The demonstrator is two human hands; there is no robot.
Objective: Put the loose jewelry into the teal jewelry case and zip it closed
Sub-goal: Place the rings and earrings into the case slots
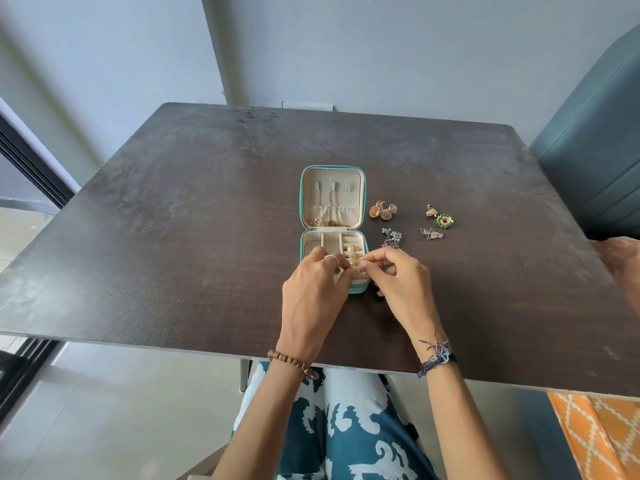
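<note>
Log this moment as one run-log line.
square teal jewelry case: open | left hand, right hand: pinching gold piece over case | loose earrings: on table

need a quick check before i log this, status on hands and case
Left hand and right hand both pinching a gold piece over the case. Case open, unzipped. Four earring clusters loose on table, right of case. Nothing blocking.

dark wooden table (207,188), pale grey wall (381,46), teal padded chair (595,161), daylight.
</note>
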